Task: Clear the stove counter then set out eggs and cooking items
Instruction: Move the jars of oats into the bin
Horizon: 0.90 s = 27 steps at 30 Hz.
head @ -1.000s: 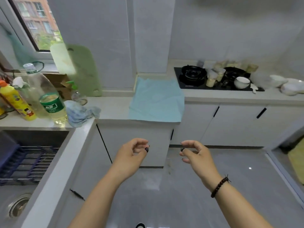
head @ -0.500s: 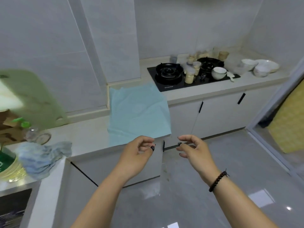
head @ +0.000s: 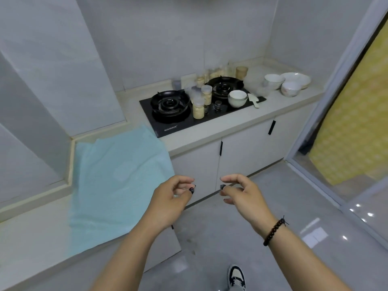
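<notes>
A black two-burner gas stove (head: 168,129) sits in the beige counter (head: 222,124) at the far wall. Several small clear jars (head: 198,109) stand between and behind the burners. A white bowl (head: 237,98) rests on the stove's right side, with a white spoon (head: 254,100) beside it. More white bowls (head: 273,81) and a plate (head: 298,77) stand at the counter's right end. My left hand (head: 170,198) and my right hand (head: 241,194) hover in front of me over the floor, fingers loosely curled, holding nothing, well short of the stove.
A light blue towel (head: 119,177) is spread over the lower counter at left, hanging past its front edge. White cabinet doors (head: 245,152) with black handles run under the stove. A glass door frame (head: 336,114) stands at right. My shoe (head: 236,276) shows on the grey floor.
The view has swung right from the sink area toward the stove, which is now closer. The bottles, cloth and cutting board left the frame. Both hands kept their loose curled pose.
</notes>
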Each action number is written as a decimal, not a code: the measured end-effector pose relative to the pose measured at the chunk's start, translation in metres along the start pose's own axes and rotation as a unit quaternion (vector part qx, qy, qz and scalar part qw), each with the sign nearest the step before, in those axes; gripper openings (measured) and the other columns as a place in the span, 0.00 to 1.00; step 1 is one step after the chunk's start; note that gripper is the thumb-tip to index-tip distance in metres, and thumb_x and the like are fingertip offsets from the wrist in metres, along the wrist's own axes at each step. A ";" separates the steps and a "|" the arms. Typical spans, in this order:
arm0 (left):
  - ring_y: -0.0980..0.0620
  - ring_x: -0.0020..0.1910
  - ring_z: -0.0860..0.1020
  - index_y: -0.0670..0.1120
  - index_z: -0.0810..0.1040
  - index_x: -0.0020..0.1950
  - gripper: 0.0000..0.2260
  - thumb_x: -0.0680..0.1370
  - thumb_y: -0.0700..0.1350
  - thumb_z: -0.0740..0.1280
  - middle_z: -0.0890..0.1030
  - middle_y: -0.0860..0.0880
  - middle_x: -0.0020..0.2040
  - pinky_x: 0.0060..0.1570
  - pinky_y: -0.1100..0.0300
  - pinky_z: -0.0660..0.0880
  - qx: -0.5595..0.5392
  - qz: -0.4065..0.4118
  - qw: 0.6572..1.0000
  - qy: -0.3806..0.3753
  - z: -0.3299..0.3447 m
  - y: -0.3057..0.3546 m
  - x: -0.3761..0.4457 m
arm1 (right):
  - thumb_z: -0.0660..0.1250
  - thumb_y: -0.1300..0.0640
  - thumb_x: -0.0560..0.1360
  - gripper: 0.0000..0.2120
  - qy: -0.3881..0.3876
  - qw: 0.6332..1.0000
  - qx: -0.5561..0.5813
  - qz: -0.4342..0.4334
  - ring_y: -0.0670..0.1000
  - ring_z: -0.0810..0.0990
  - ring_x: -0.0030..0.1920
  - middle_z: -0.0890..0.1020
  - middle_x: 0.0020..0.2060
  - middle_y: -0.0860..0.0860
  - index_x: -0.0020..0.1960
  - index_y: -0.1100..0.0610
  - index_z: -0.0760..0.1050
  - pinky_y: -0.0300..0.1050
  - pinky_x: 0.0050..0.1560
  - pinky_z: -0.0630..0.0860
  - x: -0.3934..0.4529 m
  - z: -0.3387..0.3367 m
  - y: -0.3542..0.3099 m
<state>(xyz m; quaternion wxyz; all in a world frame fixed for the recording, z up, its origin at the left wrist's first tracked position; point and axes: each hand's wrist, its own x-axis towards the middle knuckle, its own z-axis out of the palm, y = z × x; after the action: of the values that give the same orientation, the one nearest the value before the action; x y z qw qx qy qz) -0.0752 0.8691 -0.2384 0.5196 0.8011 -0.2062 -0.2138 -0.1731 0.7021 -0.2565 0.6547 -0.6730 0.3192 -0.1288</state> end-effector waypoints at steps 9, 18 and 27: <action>0.55 0.49 0.82 0.52 0.80 0.53 0.11 0.77 0.38 0.67 0.84 0.53 0.50 0.55 0.64 0.76 -0.037 -0.017 0.999 0.001 0.105 0.065 0.139 | 0.66 0.63 0.76 0.08 0.001 0.999 -0.041 -0.008 0.54 0.82 0.50 0.81 0.50 0.47 0.51 0.52 0.79 0.46 0.52 0.80 0.136 -0.120 -0.043; 0.50 0.50 0.82 0.54 0.80 0.52 0.11 0.77 0.38 0.67 0.85 0.54 0.49 0.57 0.55 0.76 -0.051 -0.022 0.998 -0.025 0.157 0.096 0.245 | 0.67 0.62 0.76 0.08 0.023 0.999 -0.033 0.016 0.56 0.83 0.49 0.80 0.50 0.47 0.51 0.52 0.79 0.47 0.51 0.81 0.229 -0.184 -0.054; 0.50 0.50 0.82 0.52 0.80 0.52 0.12 0.77 0.35 0.66 0.84 0.51 0.49 0.52 0.57 0.76 -0.044 -0.032 0.999 -0.001 0.164 0.095 0.361 | 0.66 0.62 0.76 0.08 0.016 0.998 -0.052 0.035 0.56 0.82 0.50 0.80 0.50 0.45 0.50 0.52 0.79 0.46 0.50 0.81 0.336 -0.194 -0.065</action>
<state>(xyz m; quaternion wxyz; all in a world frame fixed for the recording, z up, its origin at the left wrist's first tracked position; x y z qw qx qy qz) 0.1204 0.5117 -0.2576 0.5469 0.7837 -0.1715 -0.2396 -0.0146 0.3418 -0.2549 0.6176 -0.6925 0.3591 -0.1001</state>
